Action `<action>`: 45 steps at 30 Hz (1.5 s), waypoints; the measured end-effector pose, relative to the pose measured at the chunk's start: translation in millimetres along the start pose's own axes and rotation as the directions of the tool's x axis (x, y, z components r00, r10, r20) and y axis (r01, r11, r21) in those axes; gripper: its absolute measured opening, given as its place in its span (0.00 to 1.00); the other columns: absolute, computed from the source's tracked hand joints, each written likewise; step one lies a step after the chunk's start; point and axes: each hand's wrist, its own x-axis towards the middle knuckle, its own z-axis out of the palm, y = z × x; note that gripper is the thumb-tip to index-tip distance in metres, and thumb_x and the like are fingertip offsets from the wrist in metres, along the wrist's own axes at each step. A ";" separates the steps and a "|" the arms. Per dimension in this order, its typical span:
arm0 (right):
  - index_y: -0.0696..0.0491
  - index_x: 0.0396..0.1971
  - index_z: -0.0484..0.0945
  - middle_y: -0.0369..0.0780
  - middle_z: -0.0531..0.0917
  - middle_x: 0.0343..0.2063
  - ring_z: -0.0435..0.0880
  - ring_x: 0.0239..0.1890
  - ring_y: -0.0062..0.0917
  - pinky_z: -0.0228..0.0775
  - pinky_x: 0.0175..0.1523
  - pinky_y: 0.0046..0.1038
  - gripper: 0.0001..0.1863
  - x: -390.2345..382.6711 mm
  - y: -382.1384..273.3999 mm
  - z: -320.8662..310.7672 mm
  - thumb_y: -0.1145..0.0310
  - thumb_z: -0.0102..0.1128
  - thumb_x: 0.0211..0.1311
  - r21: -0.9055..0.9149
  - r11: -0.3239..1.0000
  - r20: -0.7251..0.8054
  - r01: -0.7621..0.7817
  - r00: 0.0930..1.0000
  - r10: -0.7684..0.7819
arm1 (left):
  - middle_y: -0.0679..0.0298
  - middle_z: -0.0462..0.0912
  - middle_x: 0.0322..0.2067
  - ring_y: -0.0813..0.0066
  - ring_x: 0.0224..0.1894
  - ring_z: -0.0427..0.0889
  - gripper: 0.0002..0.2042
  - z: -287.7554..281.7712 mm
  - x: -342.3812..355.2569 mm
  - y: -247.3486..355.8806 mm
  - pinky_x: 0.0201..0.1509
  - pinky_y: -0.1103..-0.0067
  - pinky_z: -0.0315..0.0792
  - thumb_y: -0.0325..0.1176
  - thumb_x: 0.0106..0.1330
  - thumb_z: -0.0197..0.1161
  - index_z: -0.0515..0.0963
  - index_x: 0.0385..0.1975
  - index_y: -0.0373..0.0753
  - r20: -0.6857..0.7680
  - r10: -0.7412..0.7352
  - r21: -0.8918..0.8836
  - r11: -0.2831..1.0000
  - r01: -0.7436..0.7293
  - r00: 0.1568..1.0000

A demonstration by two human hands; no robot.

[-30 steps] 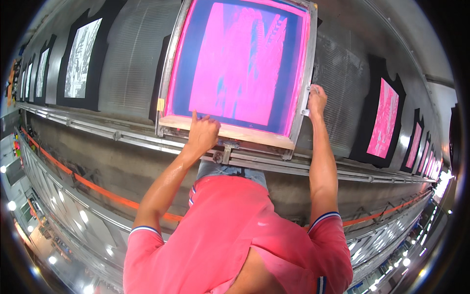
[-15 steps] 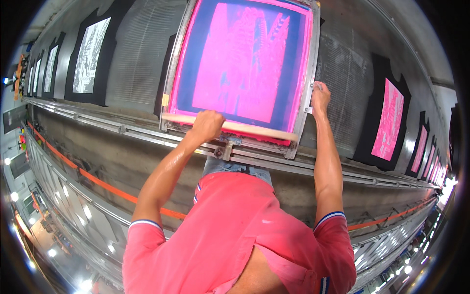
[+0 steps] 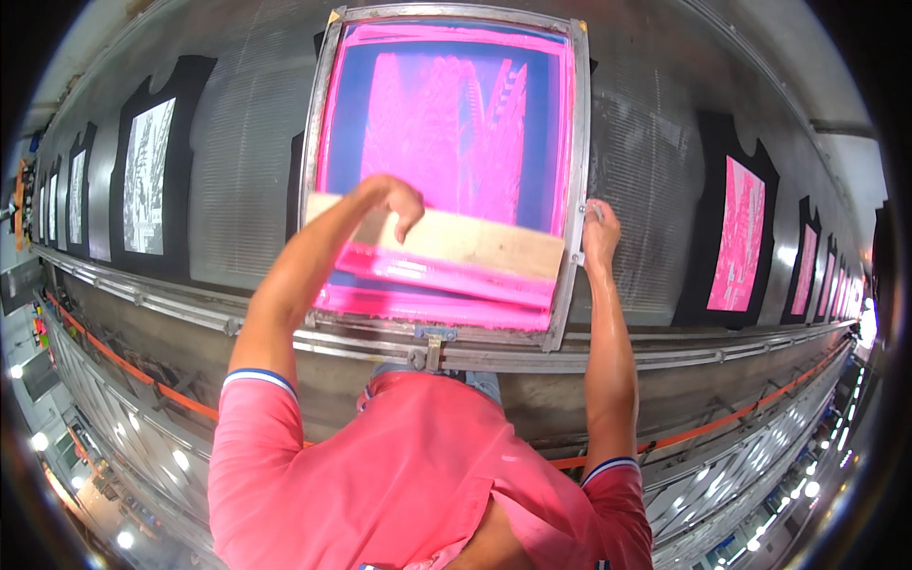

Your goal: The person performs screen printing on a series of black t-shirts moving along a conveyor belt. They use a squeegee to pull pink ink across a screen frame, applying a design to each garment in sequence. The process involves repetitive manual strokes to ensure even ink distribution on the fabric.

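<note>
A wooden squeegee (image 3: 484, 240) lies across the lower part of a metal-framed printing screen (image 3: 575, 123), its broad pale face showing. My left hand (image 3: 397, 204) is closed over the squeegee's upper edge, left of its middle; the fingertips are partly hidden. Wet pink ink (image 3: 427, 275) shows along the near side of the squeegee, and a thinner pink layer covers the blue mesh beyond it. At the frame's right side, my right hand (image 3: 600, 226) is closed on a small metal fitting (image 3: 579, 258) there, its fingers mostly hidden.
To the left, black shirts with white prints (image 3: 149, 180) lie on the long grey table (image 3: 252, 180). Black shirts with pink prints (image 3: 736, 237) lie to the right. A metal rail (image 3: 665, 356) runs along the near edge, with an orange bar (image 3: 157, 385) below.
My left hand has moved the squeegee away from the screen's near edge, and its broad face now shows. My right hand stays at the frame's side. The whole view has shifted.
</note>
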 end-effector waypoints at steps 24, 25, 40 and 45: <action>0.56 0.44 0.82 0.28 0.69 0.14 0.62 0.13 0.10 0.51 0.17 0.19 0.09 -18.6 -32.2 -20.4 0.68 0.58 0.71 0.188 0.967 0.124 -0.174 0.981 0.152 | 0.54 0.86 0.27 0.52 0.30 0.86 0.11 -168.3 -50.4 12.2 0.35 0.58 0.79 0.31 0.58 0.60 0.88 0.37 0.48 -0.923 0.379 0.351 0.900 0.258 -0.065; 0.56 0.43 0.82 0.28 0.70 0.15 0.64 0.14 0.10 0.52 0.18 0.20 0.09 -16.9 -39.7 -21.2 0.68 0.59 0.70 0.166 0.971 0.117 -0.172 0.981 0.153 | 0.54 0.86 0.27 0.53 0.30 0.87 0.11 -138.7 -48.0 13.5 0.35 0.59 0.79 0.31 0.58 0.60 0.88 0.37 0.48 -0.924 0.377 0.351 0.905 0.242 -0.070; 0.64 0.41 0.84 0.39 0.83 0.26 0.77 0.29 0.22 0.69 0.37 0.30 0.16 1.1 -27.1 -8.2 0.64 0.61 0.65 0.149 0.988 0.048 0.030 0.998 -0.038 | 0.52 0.79 0.56 0.55 0.60 0.77 0.23 338.8 0.6 52.8 0.65 0.61 0.69 0.29 0.57 0.58 0.76 0.54 0.30 -0.940 0.335 0.316 0.929 0.191 -0.073; 0.65 0.43 0.84 0.45 0.88 0.37 0.84 0.40 0.29 0.74 0.49 0.32 0.17 -6.5 -41.0 -23.7 0.67 0.59 0.64 0.133 0.986 -0.051 0.100 0.994 -0.094 | 0.54 0.81 0.53 0.56 0.59 0.79 0.22 342.2 -16.3 49.5 0.63 0.62 0.71 0.30 0.54 0.62 0.77 0.51 0.31 -0.941 0.319 0.310 0.946 0.090 -0.114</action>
